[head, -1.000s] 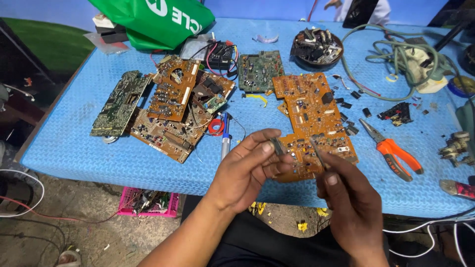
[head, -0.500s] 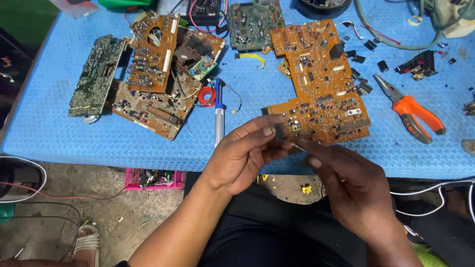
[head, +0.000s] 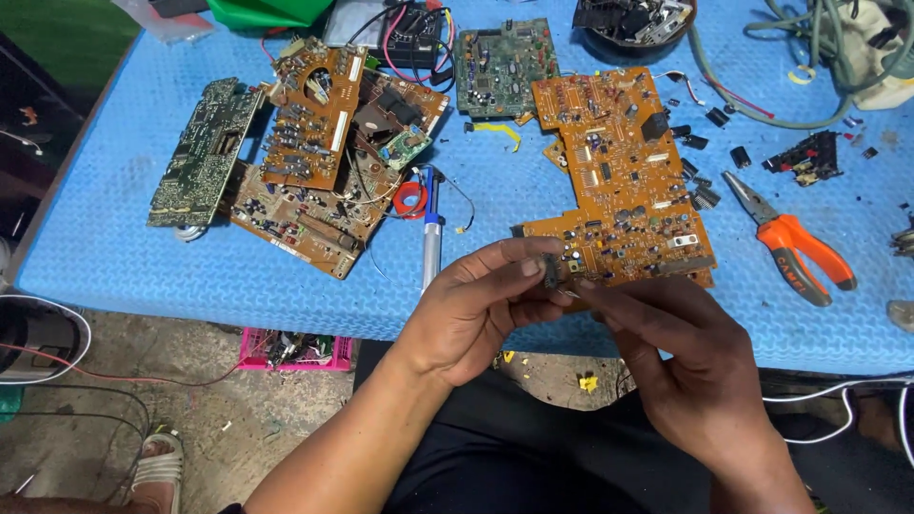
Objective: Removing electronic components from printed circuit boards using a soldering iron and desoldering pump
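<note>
1. We see the fingertips of our left hand point(head: 481, 309) and right hand point(head: 690, 357) meet over the near edge of the tabletop point(head: 114, 257), pinched together on a small dark component point(head: 550, 271). The left thumb and forefinger close on it from the left; the right fingertips touch it from the right, the other fingers curled loosely beneath.
2. The component sits just at the near left corner of the large orange circuit board point(head: 619, 181); we cannot tell whether it is attached to the board or only held against it.
3. That board lies flat on the blue mat, running from the hands back toward the far edge, its near edge partly hidden by our fingers.
4. Just left of the left hand lies a blue-and-white pen-shaped tool point(head: 431, 233), pointing toward the near edge, with a small red roll point(head: 411, 200) beside its far end.
5. Farther left sits a pile of brown circuit boards point(head: 324, 171), overlapping one another, and a green circuit board point(head: 202, 152) by the left edge.
6. Right of the orange board rest orange-handled pliers point(head: 790, 243), jaws pointing away from us, with loose black parts point(head: 709, 152) scattered between the two.
7. Near the far edge stand a smaller green board point(head: 505, 67), a dark bowl of parts point(head: 633, 19) and a grey-green cable point(head: 771, 86).
8. Below the tabletop, a pink tray point(head: 295, 350) stands on the floor.
</note>
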